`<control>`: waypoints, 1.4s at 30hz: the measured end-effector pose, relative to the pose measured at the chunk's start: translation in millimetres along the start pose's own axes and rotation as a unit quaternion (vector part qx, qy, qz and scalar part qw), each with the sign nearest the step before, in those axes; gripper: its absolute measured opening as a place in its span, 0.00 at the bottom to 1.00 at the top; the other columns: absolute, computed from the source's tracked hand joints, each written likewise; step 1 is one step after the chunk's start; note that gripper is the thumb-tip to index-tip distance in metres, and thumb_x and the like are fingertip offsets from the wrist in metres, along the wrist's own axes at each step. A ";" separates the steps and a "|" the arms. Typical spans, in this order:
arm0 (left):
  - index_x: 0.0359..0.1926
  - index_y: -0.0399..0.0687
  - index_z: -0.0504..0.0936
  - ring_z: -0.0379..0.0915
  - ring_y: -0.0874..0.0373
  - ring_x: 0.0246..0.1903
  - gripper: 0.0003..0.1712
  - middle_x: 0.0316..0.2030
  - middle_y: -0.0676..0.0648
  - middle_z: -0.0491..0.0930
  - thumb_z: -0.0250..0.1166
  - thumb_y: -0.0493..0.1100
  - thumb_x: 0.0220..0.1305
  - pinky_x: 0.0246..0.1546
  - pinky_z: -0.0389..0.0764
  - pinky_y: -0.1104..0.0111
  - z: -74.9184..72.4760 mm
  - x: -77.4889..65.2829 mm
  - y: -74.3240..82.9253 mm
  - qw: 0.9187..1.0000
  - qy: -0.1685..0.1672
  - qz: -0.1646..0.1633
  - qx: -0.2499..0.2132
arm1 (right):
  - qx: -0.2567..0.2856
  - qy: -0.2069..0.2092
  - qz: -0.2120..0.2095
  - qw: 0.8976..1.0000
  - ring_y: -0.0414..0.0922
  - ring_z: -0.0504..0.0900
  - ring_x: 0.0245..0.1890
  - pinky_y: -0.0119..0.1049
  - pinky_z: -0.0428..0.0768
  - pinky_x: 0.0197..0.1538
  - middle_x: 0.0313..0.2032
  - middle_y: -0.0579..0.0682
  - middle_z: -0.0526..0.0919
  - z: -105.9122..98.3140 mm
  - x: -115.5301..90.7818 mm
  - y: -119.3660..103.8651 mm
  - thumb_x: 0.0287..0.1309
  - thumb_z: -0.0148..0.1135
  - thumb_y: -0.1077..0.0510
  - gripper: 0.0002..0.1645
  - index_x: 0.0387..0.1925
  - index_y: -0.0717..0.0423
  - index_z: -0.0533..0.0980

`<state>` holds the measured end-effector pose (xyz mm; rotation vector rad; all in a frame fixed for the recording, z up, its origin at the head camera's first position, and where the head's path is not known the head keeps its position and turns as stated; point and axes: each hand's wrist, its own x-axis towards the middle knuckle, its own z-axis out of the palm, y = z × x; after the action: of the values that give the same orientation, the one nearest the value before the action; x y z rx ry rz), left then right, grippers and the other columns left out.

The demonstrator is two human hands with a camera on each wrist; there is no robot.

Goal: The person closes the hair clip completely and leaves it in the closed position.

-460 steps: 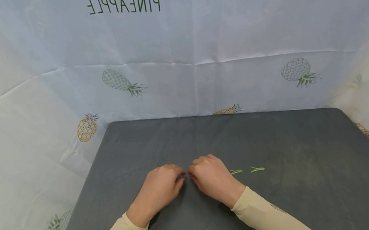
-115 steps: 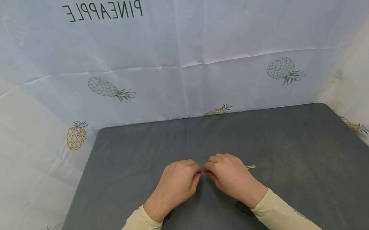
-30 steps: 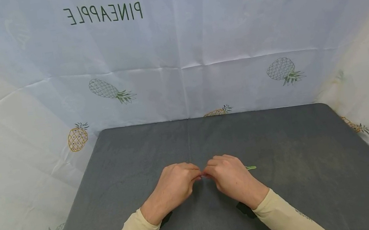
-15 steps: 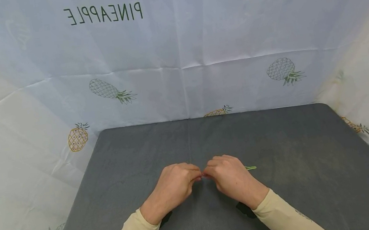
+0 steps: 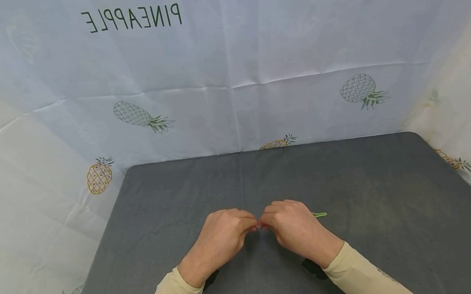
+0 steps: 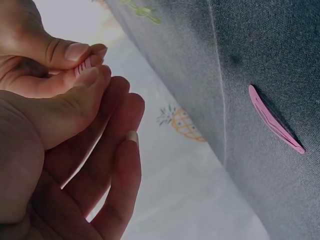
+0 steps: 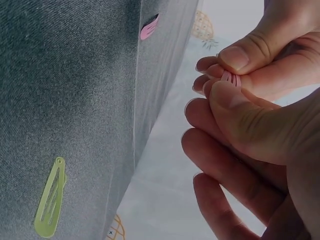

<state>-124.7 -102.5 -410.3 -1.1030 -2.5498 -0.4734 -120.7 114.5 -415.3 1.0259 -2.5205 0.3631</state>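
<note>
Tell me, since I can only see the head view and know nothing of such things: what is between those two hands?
Observer: The right wrist view shows a slotted pink hair clip, pinched by the left hand and right hand.
Visitor: Are any more pink ones about?
Observer: Yes, the left wrist view shows a second pink hair clip lying on the gray tabletop.
Visitor: And what is that green tip past the right hand?
Observer: It looks like part of a hair clip; the right wrist view shows a whole green hair clip with long slots.
</note>
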 end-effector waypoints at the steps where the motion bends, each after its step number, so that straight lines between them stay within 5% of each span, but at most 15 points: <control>1: 0.41 0.57 0.95 0.87 0.67 0.36 0.05 0.38 0.60 0.92 0.77 0.42 0.66 0.37 0.87 0.70 0.0 0.0 -0.1 1.000 0.000 0.000 0.001 | 0.000 -0.002 0.003 1.000 0.36 0.84 0.30 0.33 0.83 0.37 0.28 0.38 0.87 0.1 0.0 -0.1 0.54 0.84 0.61 0.09 0.32 0.44 0.90; 13: 0.41 0.57 0.95 0.88 0.66 0.36 0.04 0.38 0.60 0.92 0.78 0.42 0.65 0.38 0.87 0.70 1.5 -1.7 0.7 1.000 -0.005 -0.012 0.009 | 0.029 -0.017 0.039 0.999 0.37 0.82 0.32 0.33 0.84 0.37 0.31 0.38 0.86 -3.0 -0.7 -1.1 0.58 0.82 0.57 0.06 0.33 0.44 0.89; 42: 0.37 0.55 0.95 0.84 0.64 0.30 0.04 0.33 0.57 0.90 0.78 0.39 0.65 0.33 0.84 0.70 3.8 6.4 -0.8 0.999 -0.028 -0.028 -0.023 | 0.034 -0.023 0.045 0.998 0.38 0.82 0.30 0.32 0.83 0.36 0.29 0.38 0.85 6.7 -2.2 3.4 0.55 0.84 0.58 0.08 0.31 0.43 0.89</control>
<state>-130.1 -97.4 -411.2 -1.0785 -2.6357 -0.5251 -123.4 115.7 -422.5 0.9573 -2.6192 0.4585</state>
